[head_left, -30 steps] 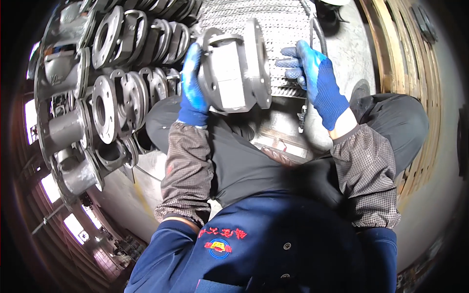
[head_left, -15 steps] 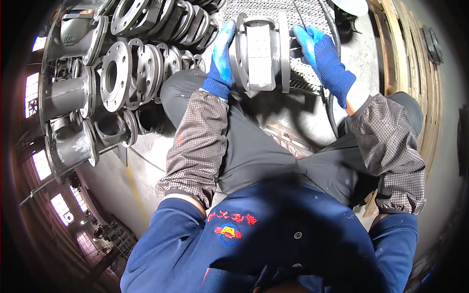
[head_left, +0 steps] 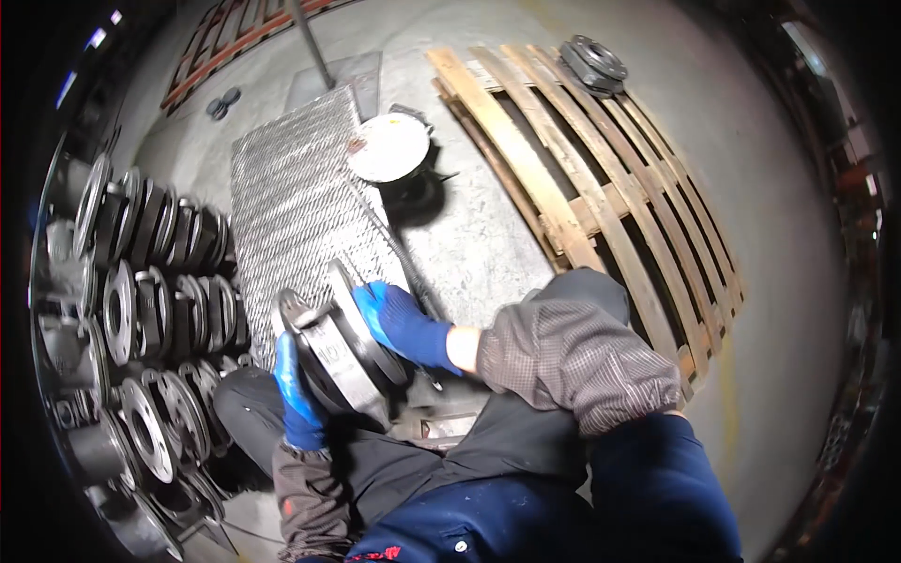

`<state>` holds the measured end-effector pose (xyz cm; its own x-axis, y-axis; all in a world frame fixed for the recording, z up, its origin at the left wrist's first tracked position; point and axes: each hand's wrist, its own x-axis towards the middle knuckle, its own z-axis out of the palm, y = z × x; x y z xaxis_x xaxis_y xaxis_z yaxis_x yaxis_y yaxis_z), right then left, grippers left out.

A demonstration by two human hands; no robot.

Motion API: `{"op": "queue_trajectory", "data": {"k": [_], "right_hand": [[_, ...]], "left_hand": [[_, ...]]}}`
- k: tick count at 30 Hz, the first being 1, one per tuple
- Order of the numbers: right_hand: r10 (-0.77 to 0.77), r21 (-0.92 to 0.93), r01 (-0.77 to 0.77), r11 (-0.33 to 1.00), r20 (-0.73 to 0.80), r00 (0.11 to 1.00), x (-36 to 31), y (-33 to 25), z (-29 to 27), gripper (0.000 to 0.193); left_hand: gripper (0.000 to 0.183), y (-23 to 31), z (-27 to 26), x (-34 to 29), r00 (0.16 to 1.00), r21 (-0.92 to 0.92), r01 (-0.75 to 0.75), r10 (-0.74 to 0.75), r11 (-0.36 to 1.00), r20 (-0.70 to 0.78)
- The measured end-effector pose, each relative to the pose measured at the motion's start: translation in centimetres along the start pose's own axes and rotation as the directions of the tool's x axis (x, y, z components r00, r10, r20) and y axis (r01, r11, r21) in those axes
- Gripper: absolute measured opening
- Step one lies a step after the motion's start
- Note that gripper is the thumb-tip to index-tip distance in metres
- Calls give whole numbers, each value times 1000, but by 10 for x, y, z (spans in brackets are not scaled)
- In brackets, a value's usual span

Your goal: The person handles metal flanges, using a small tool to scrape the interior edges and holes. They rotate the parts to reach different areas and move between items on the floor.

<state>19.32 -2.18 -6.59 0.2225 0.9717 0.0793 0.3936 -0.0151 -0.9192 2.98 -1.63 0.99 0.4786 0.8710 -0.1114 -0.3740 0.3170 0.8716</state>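
Compared with half a second ago, the view's swung so way more of the pallet shows, and the casting's tipped over. From the left: a bunch of flanged castings (head_left: 150, 310) stacked up, can't tell if they're done or waiting. Left hand (head_left: 298, 389) has its fingers fairly straight along one flange, thumb hidden, grip unclear. Flanged casting (head_left: 336, 355) leans between both hands above the knees, seemingly mid-job. Right hand (head_left: 404, 324) is part-curled at the other flange, can't tell if gripping. Far right, one dark part (head_left: 593, 68) sits on the pallet (head_left: 511, 155).
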Motion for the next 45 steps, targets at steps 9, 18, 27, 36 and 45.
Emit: {"op": "queue_trajectory", "data": {"k": [9, 18, 27, 36, 45], "right_hand": [[408, 630, -221, 745, -167, 898, -44, -16, -151, 22], [229, 282, -24, 959, -725, 649, 28, 70, -339, 34], [212, 2, -380, 925, -833, 512, 134, 148, -365, 41], [133, 5, -180, 984, -694, 708, 196, 169, -289, 27], [679, 677, -251, 692, -493, 544, 104, 234, -313, 43]], "left_hand": [[40, -45, 81, 58, 970, 180, 146, -176, 973, 167], [44, -117, 261, 243, 797, 59, 60, -84, 996, 599], [51, -189, 302, 358, 824, 592, -552, 274, 587, 496], [46, -239, 171, 436, 781, 876, -468, 518, 116, 349], [81, -203, 215, 382, 677, 698, -696, 173, -168, 716]]}}
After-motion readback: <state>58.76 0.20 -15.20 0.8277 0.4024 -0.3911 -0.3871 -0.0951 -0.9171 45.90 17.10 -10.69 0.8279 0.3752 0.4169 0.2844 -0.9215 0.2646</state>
